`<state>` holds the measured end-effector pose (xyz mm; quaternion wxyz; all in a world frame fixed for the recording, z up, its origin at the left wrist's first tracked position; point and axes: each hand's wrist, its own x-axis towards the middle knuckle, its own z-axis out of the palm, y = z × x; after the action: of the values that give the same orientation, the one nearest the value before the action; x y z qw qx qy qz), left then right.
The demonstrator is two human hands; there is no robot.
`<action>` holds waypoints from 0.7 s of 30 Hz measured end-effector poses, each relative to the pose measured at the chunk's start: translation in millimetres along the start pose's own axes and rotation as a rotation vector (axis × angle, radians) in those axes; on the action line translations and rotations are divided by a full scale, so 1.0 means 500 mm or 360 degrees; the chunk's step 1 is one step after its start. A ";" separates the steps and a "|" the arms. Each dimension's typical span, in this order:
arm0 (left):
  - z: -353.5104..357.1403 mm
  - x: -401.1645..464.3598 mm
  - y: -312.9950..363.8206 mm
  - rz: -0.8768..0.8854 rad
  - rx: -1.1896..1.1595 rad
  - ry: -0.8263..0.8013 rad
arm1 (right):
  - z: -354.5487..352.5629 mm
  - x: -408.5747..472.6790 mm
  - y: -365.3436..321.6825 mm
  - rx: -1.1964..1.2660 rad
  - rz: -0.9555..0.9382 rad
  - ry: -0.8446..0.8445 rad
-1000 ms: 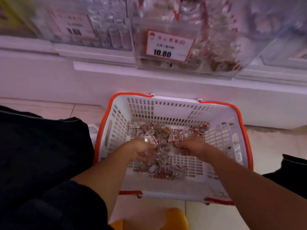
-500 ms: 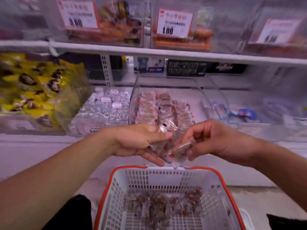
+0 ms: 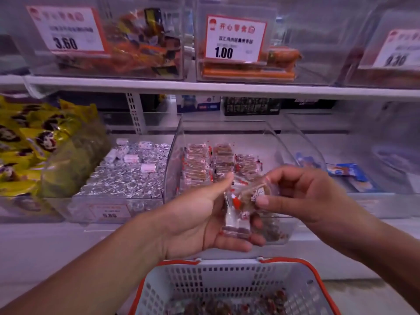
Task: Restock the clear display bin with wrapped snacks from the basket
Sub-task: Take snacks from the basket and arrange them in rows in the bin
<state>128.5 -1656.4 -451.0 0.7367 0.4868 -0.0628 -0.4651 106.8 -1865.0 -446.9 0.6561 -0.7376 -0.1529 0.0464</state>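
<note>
The wrapped snacks (image 3: 238, 208), clear packets with red marks and brown pieces inside, sit in a small bunch just in front of the clear bin (image 3: 179, 153), held between both hands. The left hand (image 3: 200, 219) lies palm up under the bunch, fingers curled loosely beneath it and the thumb stretched up along its left side. The right hand (image 3: 304, 194) comes in from the right of the bunch and pinches the top packets between thumb and fingertips, so both hands are closed on snacks. Inside the bin, behind the hands, stand three neat rows of the same packets (image 3: 218, 162), upright and pressed together toward the bin's front; the back of the bin is bare. Below the bin, on the floor side, is the white basket (image 3: 229, 276) with an orange rim, and more loose snacks (image 3: 229, 305) lie on its bottom. Left of the bin is another clear bin heaped with silver-wrapped sweets (image 3: 127, 173), and left of that a pile of yellow bags (image 3: 27, 144). Right of the bin is a bin with blue packets (image 3: 347, 171). Above the bin runs a white shelf (image 3: 204, 87) carrying more clear bins with price cards reading 3.60 (image 3: 66, 30) and 1.00 (image 3: 235, 38).
</note>
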 end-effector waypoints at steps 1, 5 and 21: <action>-0.003 0.004 0.003 0.0014 -0.0001 0.0060 | -0.005 0.003 0.003 0.0002 -0.0007 0.0045; -0.015 0.015 0.014 0.0057 0.0098 0.0206 | -0.009 0.010 0.005 -0.0189 -0.0097 0.0092; -0.012 0.010 -0.003 0.0383 0.0586 0.0334 | 0.032 -0.011 0.026 -0.0841 -0.0367 0.0001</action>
<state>133.6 -1656.1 -457.0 0.6882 0.6475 -0.1272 -0.3016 99.3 -1852.5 -462.4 0.4420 -0.8608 -0.2423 -0.0700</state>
